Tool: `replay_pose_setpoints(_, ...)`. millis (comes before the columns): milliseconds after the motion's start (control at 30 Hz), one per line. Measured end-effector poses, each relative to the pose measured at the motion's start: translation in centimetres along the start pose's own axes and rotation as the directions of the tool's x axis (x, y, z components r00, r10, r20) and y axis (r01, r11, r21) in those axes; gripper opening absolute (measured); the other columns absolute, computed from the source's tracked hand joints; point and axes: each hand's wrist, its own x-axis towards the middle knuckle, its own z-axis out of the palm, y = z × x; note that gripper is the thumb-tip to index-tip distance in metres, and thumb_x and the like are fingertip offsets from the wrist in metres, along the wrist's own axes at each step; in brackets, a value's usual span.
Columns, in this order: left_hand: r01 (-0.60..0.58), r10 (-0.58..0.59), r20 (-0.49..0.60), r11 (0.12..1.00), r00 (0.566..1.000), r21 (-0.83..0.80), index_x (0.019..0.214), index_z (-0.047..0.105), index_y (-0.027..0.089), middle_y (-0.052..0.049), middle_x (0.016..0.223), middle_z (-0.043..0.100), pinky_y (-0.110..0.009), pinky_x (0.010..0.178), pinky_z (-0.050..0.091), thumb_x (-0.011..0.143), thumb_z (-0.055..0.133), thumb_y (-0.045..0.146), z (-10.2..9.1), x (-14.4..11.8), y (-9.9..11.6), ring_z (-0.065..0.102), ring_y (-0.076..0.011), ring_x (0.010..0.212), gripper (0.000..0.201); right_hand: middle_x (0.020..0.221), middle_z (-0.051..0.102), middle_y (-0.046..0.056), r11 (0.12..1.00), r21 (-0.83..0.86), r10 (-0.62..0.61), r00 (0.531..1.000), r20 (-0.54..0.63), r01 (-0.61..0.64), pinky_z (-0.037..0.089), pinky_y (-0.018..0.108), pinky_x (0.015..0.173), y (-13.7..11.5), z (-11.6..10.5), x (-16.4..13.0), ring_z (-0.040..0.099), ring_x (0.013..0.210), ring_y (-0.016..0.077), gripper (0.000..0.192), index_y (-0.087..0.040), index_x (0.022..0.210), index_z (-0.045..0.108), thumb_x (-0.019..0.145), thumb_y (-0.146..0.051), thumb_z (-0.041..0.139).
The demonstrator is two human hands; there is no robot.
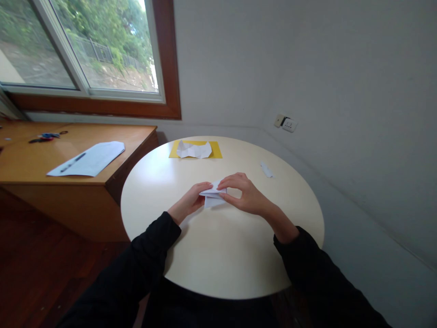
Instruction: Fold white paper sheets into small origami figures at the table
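Where hands [191, 199] [245, 195] grip, paper [213, 201] seems folded

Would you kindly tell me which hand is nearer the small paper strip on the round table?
Right. The right hand is left of the paper strip, toward the person; the left hand is farther left, holding the folded paper.

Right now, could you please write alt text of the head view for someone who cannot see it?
A person's left hand and right hand hold a folded paper at a round table. Beyond lie a creased sheet on a yellow sheet and, to the right, a paper scrap; at left, a desk holds white paper and a pen.
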Motion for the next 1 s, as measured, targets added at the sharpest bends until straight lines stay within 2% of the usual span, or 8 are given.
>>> replay_pose_setpoints(233,-0.008,0.008,0.001,1.0,1.0,-0.018,0.066,0.058,0.017,0.0,0.062,0.054,-0.023,0.054,0.034,0.07,0.063,0.019,0.5,-0.1,0.3,0.046,-0.0109,0.055,0.007,0.088,0.068,0.001,1.0,-0.002,-0.021,1.0,0.01,0.021,0.036,0.038,0.086,0.4,0.5,-0.2,0.06,0.089,0.0188,0.009,-0.026,0.084,0.064,0.078,-0.026,0.057)
replay_pose_setpoints(333,-0.007,0.007,-0.037,1.0,0.999,-0.02,0.071,0.06,0.017,-0.002,0.065,0.056,-0.023,0.054,0.036,0.069,0.064,0.018,0.7,0.0,0.3,0.049,-0.0116,0.056,0.004,0.089,0.068,0.002,1.0,-0.013,-0.027,0.999,0.029,0.027,0.035,0.038,0.087,0.6,0.8,-0.3,0.059,0.09,0.019,0.01,-0.025,0.084,0.064,0.077,-0.024,0.057)
replay_pose_setpoints(500,-0.005,0.001,-0.079,0.999,0.997,-0.052,0.083,0.059,0.015,-0.001,0.07,0.057,-0.023,0.056,0.041,0.067,0.064,0.019,0.8,0.1,0.4,0.053,-0.0114,0.06,0.017,0.092,0.067,0.002,0.998,-0.049,-0.035,0.999,0.025,0.036,0.033,0.039,0.088,1.0,1.2,-0.5,0.059,0.091,0.0192,0.011,-0.025,0.084,0.063,0.076,-0.021,0.057)
replay_pose_setpoints(667,-0.019,0.01,-0.111,0.997,0.994,-0.078,0.088,0.056,0.016,-0.002,0.077,0.058,-0.026,0.059,0.047,0.068,0.062,0.018,0.9,0.0,0.6,0.056,-0.0125,0.065,0.02,0.092,0.067,0.003,0.995,-0.096,-0.032,0.999,0.027,0.034,0.032,0.039,0.087,1.4,1.6,-0.6,0.058,0.091,0.019,0.011,-0.024,0.083,0.063,0.076,-0.02,0.056)
replay_pose_setpoints(833,-0.043,0.041,-0.077,0.999,0.996,-0.022,0.096,0.055,0.017,-0.003,0.079,0.059,-0.025,0.061,0.047,0.068,0.063,0.019,1.0,0.0,0.6,0.057,-0.0119,0.066,0.029,0.092,0.067,0.003,0.991,-0.126,-0.032,0.999,0.027,0.035,0.032,0.039,0.087,1.6,1.9,-0.6,0.058,0.091,0.0184,0.012,-0.023,0.083,0.064,0.077,-0.017,0.056)
replay_pose_setpoints(1000,-0.054,0.063,-0.097,0.994,0.993,0.095,0.104,0.054,0.017,-0.005,0.082,0.061,-0.025,0.064,0.046,0.065,0.064,0.016,1.1,0.1,0.3,0.058,-0.0124,0.068,0.04,0.094,0.067,0.003,0.991,-0.125,-0.037,0.998,0.056,0.044,0.033,0.038,0.087,1.5,2.1,-0.6,0.058,0.092,0.0179,0.014,-0.024,0.086,0.064,0.078,-0.017,0.054)
